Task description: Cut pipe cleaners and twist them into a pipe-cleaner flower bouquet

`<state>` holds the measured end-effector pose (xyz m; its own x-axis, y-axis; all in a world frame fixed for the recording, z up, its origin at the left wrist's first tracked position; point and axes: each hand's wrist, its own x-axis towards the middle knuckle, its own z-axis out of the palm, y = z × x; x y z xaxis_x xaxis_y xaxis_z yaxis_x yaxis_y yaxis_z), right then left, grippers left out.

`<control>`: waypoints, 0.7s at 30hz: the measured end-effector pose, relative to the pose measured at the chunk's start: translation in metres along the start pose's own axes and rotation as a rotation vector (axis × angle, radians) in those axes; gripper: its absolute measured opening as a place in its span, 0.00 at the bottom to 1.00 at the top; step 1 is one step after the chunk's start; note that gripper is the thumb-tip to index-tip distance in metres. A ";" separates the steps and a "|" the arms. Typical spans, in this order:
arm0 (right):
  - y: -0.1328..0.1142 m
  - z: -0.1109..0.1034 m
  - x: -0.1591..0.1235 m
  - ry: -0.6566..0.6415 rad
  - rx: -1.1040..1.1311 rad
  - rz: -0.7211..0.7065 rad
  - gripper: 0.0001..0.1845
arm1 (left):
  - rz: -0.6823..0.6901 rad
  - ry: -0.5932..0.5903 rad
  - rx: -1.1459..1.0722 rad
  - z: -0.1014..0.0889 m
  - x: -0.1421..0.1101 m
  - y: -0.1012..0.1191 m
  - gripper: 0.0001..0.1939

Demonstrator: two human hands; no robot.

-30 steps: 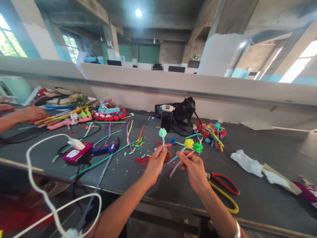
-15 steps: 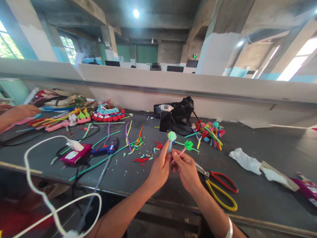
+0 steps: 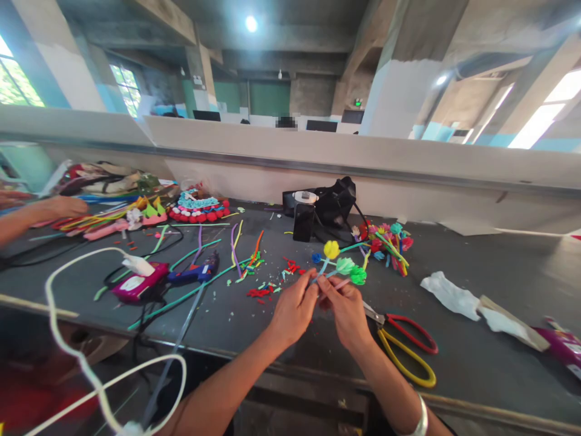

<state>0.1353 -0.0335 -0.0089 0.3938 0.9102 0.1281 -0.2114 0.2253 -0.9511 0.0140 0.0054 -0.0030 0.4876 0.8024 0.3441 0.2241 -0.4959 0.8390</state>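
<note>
My left hand (image 3: 294,307) pinches the light-blue stem of a yellow pipe-cleaner flower (image 3: 331,249), which stands up tilted to the right. Close against it, my right hand (image 3: 348,312) is closed round the stems of a mint flower (image 3: 345,265) and a green flower (image 3: 358,276). The fingertips of both hands meet, so the lower stems are mostly hidden. Just behind the held flowers, a small blue flower (image 3: 316,258) lies on the dark table. Scissors (image 3: 403,342) with one red and one yellow handle lie beside my right wrist.
A bunch of colourful pipe-cleaner flowers (image 3: 390,242) lies behind on the right, near a black bag (image 3: 338,203) and phone (image 3: 303,221). Leftward are red clippings (image 3: 259,293), a blue glue gun (image 3: 195,272) and a white cable (image 3: 54,309). Another person's hand (image 3: 63,209) is far left.
My hands have come together. The mint flower has passed from my left hand to beside the green one in my right; the yellow flower is now in my left.
</note>
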 end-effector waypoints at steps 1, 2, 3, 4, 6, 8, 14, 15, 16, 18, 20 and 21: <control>-0.001 -0.001 0.000 0.011 -0.014 -0.012 0.16 | -0.039 -0.018 -0.091 -0.001 0.002 0.001 0.20; -0.001 -0.001 0.001 0.023 -0.024 -0.021 0.16 | -0.071 -0.032 -0.165 -0.002 0.004 0.003 0.19; -0.002 -0.001 0.001 0.035 -0.030 -0.027 0.16 | -0.101 -0.040 -0.223 -0.003 0.006 0.004 0.18; -0.002 -0.002 0.001 0.046 -0.030 -0.027 0.16 | -0.134 -0.042 -0.269 -0.004 0.007 0.006 0.17; -0.003 -0.002 0.001 0.062 -0.018 -0.018 0.17 | -0.208 -0.042 -0.340 -0.005 0.008 0.008 0.16; -0.005 -0.004 0.003 0.067 0.006 -0.001 0.17 | -0.261 -0.054 -0.393 -0.005 0.007 0.011 0.16; -0.013 -0.011 0.009 0.085 0.056 0.010 0.18 | -0.299 -0.118 -0.412 -0.004 0.005 0.013 0.14; -0.014 -0.012 0.009 0.088 0.051 0.002 0.18 | -0.320 -0.143 -0.421 -0.004 0.005 0.014 0.14; -0.014 -0.013 0.010 0.088 0.042 -0.004 0.18 | -0.342 -0.177 -0.438 -0.004 0.004 0.015 0.14; -0.014 -0.014 0.010 0.082 0.016 -0.014 0.18 | -0.367 -0.250 -0.475 -0.005 0.003 0.017 0.15; -0.012 -0.015 0.010 0.084 -0.010 -0.025 0.19 | -0.359 -0.294 -0.502 -0.005 0.002 0.018 0.16; -0.011 -0.015 0.010 0.090 -0.022 -0.033 0.19 | -0.350 -0.299 -0.510 -0.004 0.002 0.017 0.17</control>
<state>0.1550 -0.0318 -0.0015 0.4794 0.8673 0.1341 -0.1779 0.2457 -0.9529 0.0153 -0.0001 0.0142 0.6874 0.7244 -0.0531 0.0212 0.0530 0.9984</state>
